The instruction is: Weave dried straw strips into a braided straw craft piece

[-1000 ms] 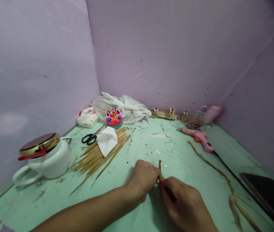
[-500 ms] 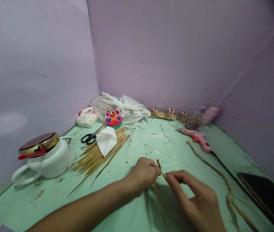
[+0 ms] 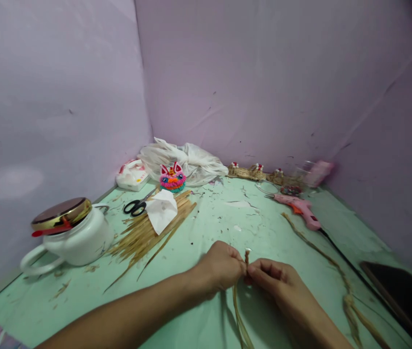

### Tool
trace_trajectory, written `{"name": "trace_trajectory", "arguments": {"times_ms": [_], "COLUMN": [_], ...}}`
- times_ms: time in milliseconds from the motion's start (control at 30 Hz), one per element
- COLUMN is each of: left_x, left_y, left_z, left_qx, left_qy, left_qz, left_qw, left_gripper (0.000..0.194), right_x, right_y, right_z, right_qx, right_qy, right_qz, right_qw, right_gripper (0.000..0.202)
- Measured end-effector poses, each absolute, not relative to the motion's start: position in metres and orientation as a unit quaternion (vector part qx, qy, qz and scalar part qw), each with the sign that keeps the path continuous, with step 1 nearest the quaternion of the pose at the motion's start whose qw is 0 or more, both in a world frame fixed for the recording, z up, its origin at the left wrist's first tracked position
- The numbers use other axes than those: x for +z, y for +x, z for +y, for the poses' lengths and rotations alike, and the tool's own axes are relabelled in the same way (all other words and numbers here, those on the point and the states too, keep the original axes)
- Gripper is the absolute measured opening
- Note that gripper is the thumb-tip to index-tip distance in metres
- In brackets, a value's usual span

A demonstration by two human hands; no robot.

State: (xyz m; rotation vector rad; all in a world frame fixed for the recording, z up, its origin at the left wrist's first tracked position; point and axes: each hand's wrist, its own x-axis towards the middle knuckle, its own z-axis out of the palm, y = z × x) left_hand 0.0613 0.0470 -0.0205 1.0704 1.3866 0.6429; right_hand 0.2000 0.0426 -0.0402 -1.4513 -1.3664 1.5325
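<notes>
My left hand [image 3: 224, 266] is closed, pinching a thin twisted strand of tan fibre [image 3: 247, 255] near its upper end. From the other side my right hand [image 3: 273, 276] pinches the same strand, its fingertips almost touching those of the left. A short twisted tip sticks up between the hands, and loose tan strips [image 3: 238, 315] hang below the left hand toward the front of the table. Beyond the left forearm, flat dry strips [image 3: 136, 237] lie in a bundle, with white paper [image 3: 162, 211] on top and black-handled scissors [image 3: 135, 207] beside them.
A white lidded pot [image 3: 82, 242] stands at left. Behind are a white plastic bag [image 3: 191, 162] and a colourful knitted figure [image 3: 172, 178]. On the right lie a pink glue gun [image 3: 300, 209], a long knotted fibre strand [image 3: 331, 261] and a dark flat object [image 3: 402, 295].
My right hand has moved left and closed in on my left hand. The strand's tip, earlier slanted, now points upright. The view has shifted slightly.
</notes>
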Motion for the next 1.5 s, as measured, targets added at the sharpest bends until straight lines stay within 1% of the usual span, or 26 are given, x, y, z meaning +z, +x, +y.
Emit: {"name": "trace_trajectory", "arguments": {"times_ms": [133,233,333,400,500,567,633,733,833,867,933,1033,1067,1100,1167,1233,1267,1333,1400,1433,1500], "left_x": [-0.024,-0.026,-0.025,-0.022,-0.013,-0.007,-0.003,-0.006,-0.012,-0.013,-0.011,-0.005,-0.003,-0.001,0.0,0.0,-0.001,-0.003,-0.006,-0.007,-0.01], "left_y": [0.062,0.062,0.06,0.058,0.061,0.065,0.072,0.081,0.082,0.081,0.076,0.067,0.064,0.062,0.061,0.061,0.062,0.062,0.06,0.059,0.056], "left_z": [0.048,0.05,0.052,0.049,0.037,0.025,0.012,0.0,-0.002,-0.001,0.006,0.024,0.031,0.036,0.044,0.048,0.048,0.048,0.049,0.05,0.052], "left_qx": [0.279,0.275,0.249,0.232,0.223,0.199,0.144,0.062,0.047,0.065,0.143,0.3,0.332,0.34,0.299,0.239,0.224,0.226,0.22,0.212,0.207], "left_qy": [0.447,0.444,0.469,0.507,0.611,0.7,0.775,0.852,0.892,0.889,0.851,0.701,0.638,0.578,0.488,0.445,0.438,0.44,0.442,0.453,0.508], "left_qz": [0.615,0.617,0.634,0.653,0.658,0.627,0.579,0.5,0.431,0.432,0.47,0.573,0.609,0.635,0.644,0.603,0.58,0.56,0.573,0.583,0.602], "left_qw": [0.587,0.589,0.563,0.512,0.38,0.28,0.207,0.146,0.125,0.134,0.187,0.3,0.336,0.383,0.507,0.618,0.649,0.665,0.654,0.641,0.581], "left_gripper": [0.009,0.006,0.007,0.009,0.016,0.024,0.027,0.032,0.029,0.027,0.025,0.022,0.02,0.022,0.025,0.017,0.017,0.022,0.018,0.015,0.01], "right_x": [-0.043,-0.039,-0.034,-0.033,-0.034,-0.035,-0.034,-0.032,-0.032,-0.032,-0.034,-0.038,-0.038,-0.039,-0.04,-0.041,-0.042,-0.043,-0.043,-0.042,-0.041], "right_y": [0.2,0.196,0.192,0.19,0.189,0.188,0.186,0.182,0.183,0.184,0.186,0.189,0.188,0.188,0.186,0.184,0.184,0.184,0.184,0.184,0.184], "right_z": [0.043,0.041,0.039,0.04,0.04,0.039,0.037,0.034,0.034,0.035,0.036,0.037,0.037,0.036,0.035,0.035,0.034,0.035,0.035,0.035,0.036], "right_qx": [0.563,0.559,0.538,0.518,0.509,0.518,0.541,0.597,0.624,0.622,0.622,0.632,0.632,0.628,0.621,0.623,0.623,0.614,0.59,0.573,0.539], "right_qy": [-0.558,-0.579,-0.606,-0.617,-0.612,-0.599,-0.586,-0.562,-0.559,-0.563,-0.559,-0.55,-0.553,-0.56,-0.562,-0.545,-0.536,-0.533,-0.55,-0.562,-0.581], "right_qz": [-0.521,-0.498,-0.488,-0.492,-0.5,-0.493,-0.468,-0.419,-0.382,-0.374,-0.356,-0.338,-0.34,-0.347,-0.37,-0.395,-0.407,-0.428,-0.447,-0.458,-0.486], "right_qw": [0.318,0.322,0.325,0.33,0.341,0.359,0.381,0.392,0.39,0.396,0.416,0.429,0.423,0.415,0.402,0.399,0.399,0.394,0.388,0.382,0.369], "right_gripper": [0.024,0.023,0.021,0.022,0.023,0.023,0.024,0.027,0.029,0.03,0.03,0.029,0.03,0.031,0.033,0.032,0.032,0.03,0.03,0.03,0.029]}}
